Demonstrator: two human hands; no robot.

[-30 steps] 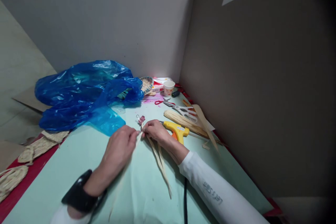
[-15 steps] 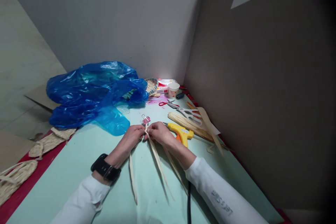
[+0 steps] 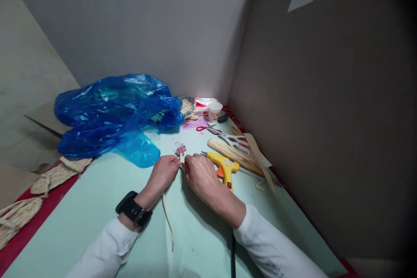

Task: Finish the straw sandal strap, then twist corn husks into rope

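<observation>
Head view, centre of the frame: my left hand (image 3: 165, 171) and right hand (image 3: 201, 174), fingers closed, pinch pale fibre (image 3: 167, 219) just below a pink binder clip (image 3: 180, 150). Tugging too hard could split it or drag it from the clip; easing my pinch could let it slacken. It looks thin, dry and cream-coloured, one tail trailing toward the bottom edge.

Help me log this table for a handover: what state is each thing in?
Left hand: fingers closed on pale strips
Right hand: fingers curled at pale strips
Pale strips: pinched near top, one end trailing
Binder clip: at the strips' top, handles raised
Glue gun: lying on its side, power unclear
White-handled scissors: lying down
Paper cup: upright
Blue bag: crumpled
Basket: tilted
</observation>
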